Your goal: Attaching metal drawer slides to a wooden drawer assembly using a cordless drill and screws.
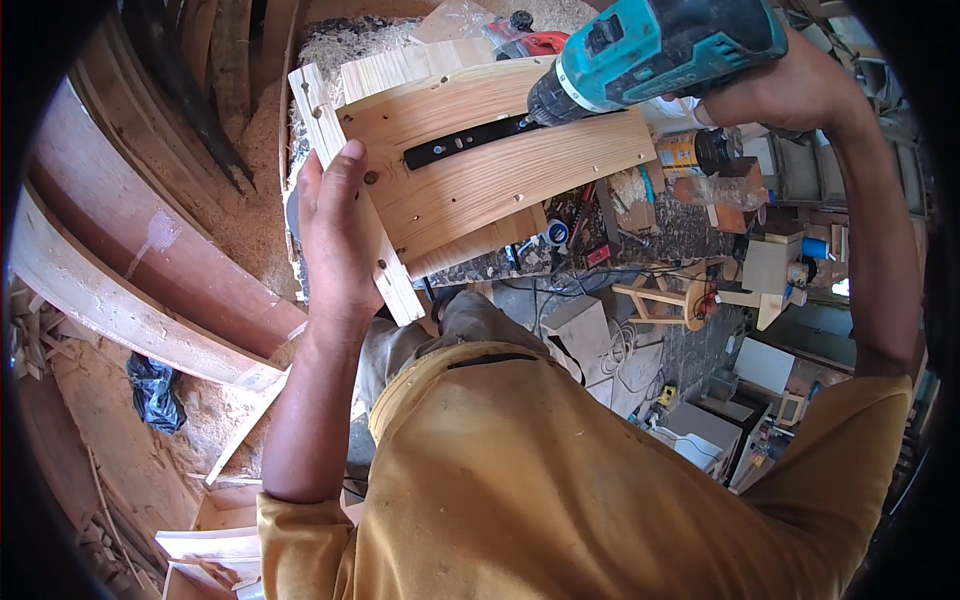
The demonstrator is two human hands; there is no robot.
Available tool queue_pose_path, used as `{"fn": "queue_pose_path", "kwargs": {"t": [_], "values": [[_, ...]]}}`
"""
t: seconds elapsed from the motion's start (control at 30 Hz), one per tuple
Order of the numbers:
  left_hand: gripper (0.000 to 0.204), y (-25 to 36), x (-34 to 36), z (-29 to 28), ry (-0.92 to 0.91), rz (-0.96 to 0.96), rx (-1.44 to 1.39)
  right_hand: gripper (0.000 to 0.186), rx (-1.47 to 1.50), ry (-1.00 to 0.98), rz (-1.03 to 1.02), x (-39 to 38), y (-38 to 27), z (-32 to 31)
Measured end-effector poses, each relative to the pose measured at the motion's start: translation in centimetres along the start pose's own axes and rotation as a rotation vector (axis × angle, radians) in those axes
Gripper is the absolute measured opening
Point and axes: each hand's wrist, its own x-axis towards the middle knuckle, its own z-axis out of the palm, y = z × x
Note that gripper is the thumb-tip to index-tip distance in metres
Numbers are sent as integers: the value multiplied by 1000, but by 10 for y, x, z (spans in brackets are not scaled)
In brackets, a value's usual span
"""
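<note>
My right hand (775, 92) is closed round the handle of a teal and black cordless drill (640, 58). The drill's chuck points down and left, and its tip meets a black metal strip (455, 148) near that strip's right end. Flat on a pale wooden panel (560, 165) lies the strip, with a screw head showing toward its left end. A narrow wooden crosspiece (385, 262) stands along the panel's left end, where my left hand (338, 220) grips it, thumb on top. Several dark holes dot the panel and crosspiece.
A workbench (690, 222) strewn with shavings carries a tape measure (556, 234), a red power tool (535, 44) and a tin (680, 152). Large curved boards (130, 290) lie at the left. A small wooden stool (665, 300) and cables are on the floor at right.
</note>
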Motion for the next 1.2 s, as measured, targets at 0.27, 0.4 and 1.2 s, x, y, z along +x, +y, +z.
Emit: {"fn": "queue_pose_path", "kwargs": {"t": [0.27,0.4,1.2], "values": [[46,2,3,-2,37,16,78,40,-135,9,67,6,-5,-5],[46,-3,7,-4,20,31,66,40,-188,-34,112,7,-1,-11],[83,-1,-72,70,-2,589,2212,61,2165,623,-102,-149,258,401]]}}
